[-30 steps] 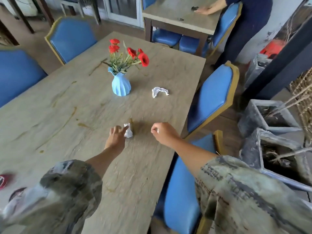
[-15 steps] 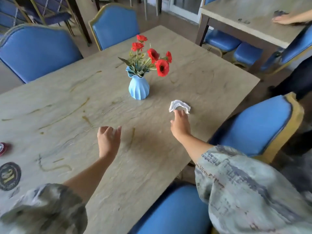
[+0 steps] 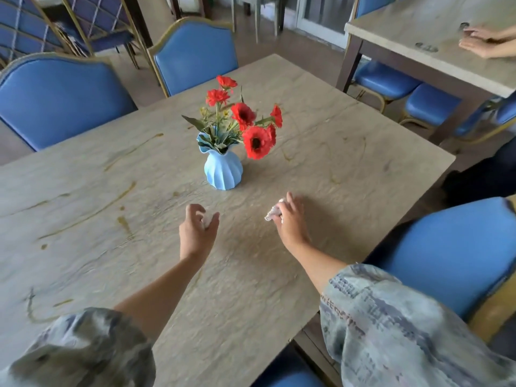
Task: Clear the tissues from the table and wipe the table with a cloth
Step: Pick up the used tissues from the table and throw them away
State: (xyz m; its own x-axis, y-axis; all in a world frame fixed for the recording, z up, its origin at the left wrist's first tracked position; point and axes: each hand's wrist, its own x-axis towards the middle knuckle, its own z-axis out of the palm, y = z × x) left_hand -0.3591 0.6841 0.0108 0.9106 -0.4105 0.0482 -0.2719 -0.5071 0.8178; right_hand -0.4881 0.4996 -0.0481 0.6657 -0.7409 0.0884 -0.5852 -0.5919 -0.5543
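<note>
My right hand (image 3: pixel 290 220) hovers just above the beige table (image 3: pixel 349 152), in front of the vase, with its fingers closed on a crumpled white tissue (image 3: pixel 272 215) that sticks out to the left. To its left, my left hand (image 3: pixel 196 233) is curled above the table. A small pale wad of tissue (image 3: pixel 206 223) shows between its thumb and fingers, mostly hidden. Brown streaks and spots (image 3: pixel 92 213) mark the left half of the tabletop. No cloth is in view.
A light blue vase (image 3: pixel 223 170) with red flowers stands mid-table, just beyond my hands. Blue chairs stand at the far side (image 3: pixel 195 55), far left (image 3: pixel 55 99) and near right (image 3: pixel 446 252). Another person's hands (image 3: pixel 483 41) rest on a second table (image 3: pixel 413 32) at the back right.
My right hand reached out to the crumpled tissue beside the vase, closed on it and drew back a little. My left hand picked up the small tissue and stays curled.
</note>
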